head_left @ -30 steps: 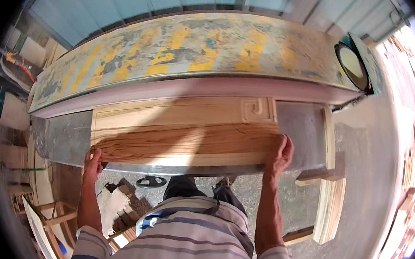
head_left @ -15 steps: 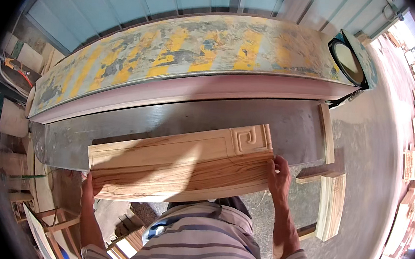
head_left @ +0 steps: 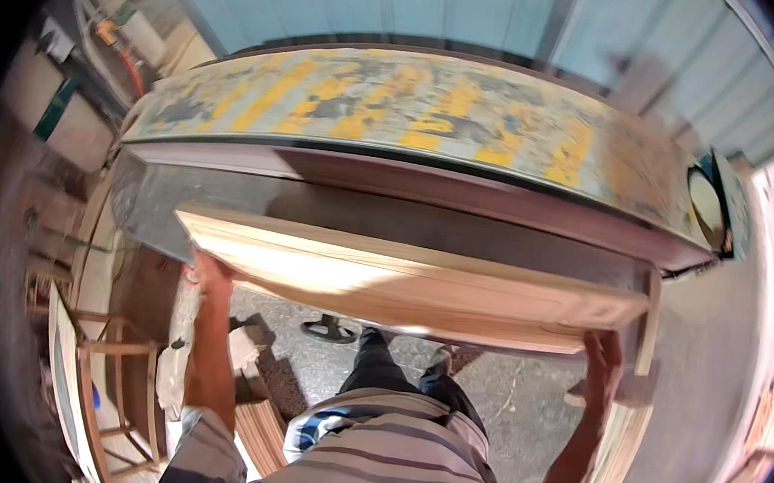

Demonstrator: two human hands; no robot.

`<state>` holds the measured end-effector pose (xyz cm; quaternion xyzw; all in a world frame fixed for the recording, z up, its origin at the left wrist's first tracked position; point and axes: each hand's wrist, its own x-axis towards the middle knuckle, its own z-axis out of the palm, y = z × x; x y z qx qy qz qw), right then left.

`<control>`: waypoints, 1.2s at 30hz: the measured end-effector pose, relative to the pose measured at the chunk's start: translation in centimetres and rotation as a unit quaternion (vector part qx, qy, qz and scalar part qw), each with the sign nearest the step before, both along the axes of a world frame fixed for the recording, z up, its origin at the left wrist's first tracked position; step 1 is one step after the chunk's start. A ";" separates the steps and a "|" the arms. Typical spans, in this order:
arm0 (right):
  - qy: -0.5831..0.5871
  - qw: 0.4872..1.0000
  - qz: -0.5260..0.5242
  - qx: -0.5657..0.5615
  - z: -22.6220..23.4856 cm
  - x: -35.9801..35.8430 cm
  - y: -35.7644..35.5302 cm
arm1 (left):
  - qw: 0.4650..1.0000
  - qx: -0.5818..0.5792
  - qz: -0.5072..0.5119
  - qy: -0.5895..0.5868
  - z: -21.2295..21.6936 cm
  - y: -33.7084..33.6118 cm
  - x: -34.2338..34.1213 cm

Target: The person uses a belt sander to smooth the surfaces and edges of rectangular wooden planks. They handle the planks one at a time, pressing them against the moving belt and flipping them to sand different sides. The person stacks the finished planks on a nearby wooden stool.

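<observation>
I hold a long pale wooden panel (head_left: 402,280) with a raised moulded face, lifted off the grey metal machine table (head_left: 146,211) and tilted toward me. My left hand (head_left: 211,272) grips its left end from below. At the panel's right end my right hand (head_left: 605,353) is shut on the lower edge. Behind the panel runs a long machine housing (head_left: 416,120) with worn yellow and grey paint.
A wooden frame (head_left: 108,374) stands at lower left beside stacked wood pieces (head_left: 257,414). More pale timber (head_left: 634,419) leans at right below the machine table. Concrete floor (head_left: 520,400) lies under my feet. A round dark part (head_left: 707,210) sits at the housing's right end.
The panel has come off the machine table toward me and risen, its carved face turning away. Both hands stayed on its ends. My view has swung left.
</observation>
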<state>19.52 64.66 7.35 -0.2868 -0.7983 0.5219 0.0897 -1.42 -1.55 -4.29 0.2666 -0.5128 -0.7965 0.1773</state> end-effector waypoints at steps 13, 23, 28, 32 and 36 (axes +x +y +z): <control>0.114 0.993 0.015 0.036 -1.2 -1.3 2.8 | 0.990 0.114 0.070 0.054 2.7 10.5 -3.2; 0.240 0.959 -0.087 -0.123 0.9 -1.2 5.0 | 0.996 0.089 -0.029 0.009 -2.5 6.1 -4.7; 0.174 0.976 -0.116 -0.059 3.0 -3.2 4.3 | 0.984 0.069 -0.137 0.088 -4.8 2.5 -5.1; 0.186 0.969 -0.152 -0.051 3.9 -2.9 3.2 | 1.000 0.014 -0.003 -0.001 -2.8 4.2 -4.2; 0.201 0.960 -0.179 -0.076 4.0 -1.9 2.3 | 0.997 0.053 0.047 0.004 7.7 9.3 0.3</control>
